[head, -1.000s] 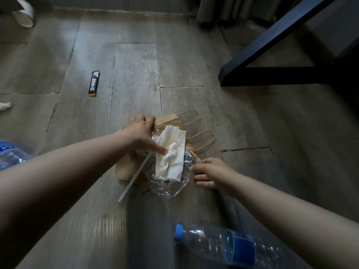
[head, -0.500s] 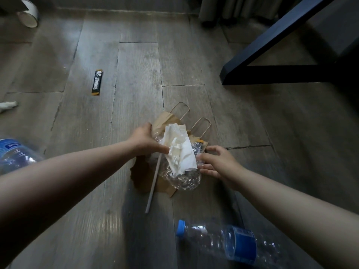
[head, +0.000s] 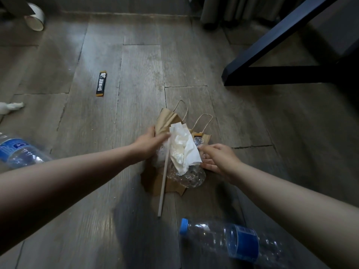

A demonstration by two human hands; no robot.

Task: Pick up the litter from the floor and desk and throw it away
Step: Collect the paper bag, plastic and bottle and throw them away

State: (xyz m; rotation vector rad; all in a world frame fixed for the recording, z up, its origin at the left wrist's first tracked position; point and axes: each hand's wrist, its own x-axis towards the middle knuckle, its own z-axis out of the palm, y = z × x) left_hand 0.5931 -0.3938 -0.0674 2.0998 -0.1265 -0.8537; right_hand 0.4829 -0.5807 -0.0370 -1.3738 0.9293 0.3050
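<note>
Gripping paper bag (head: 166,121), left hand (head: 149,145); black sachet (head: 101,84) (print unreadable).

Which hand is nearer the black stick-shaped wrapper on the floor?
Left. The left hand, holding the brown paper bag bundle, sits nearer the camera and right of the black stick-shaped wrapper; the right hand is farther right, across the bundle.
</note>
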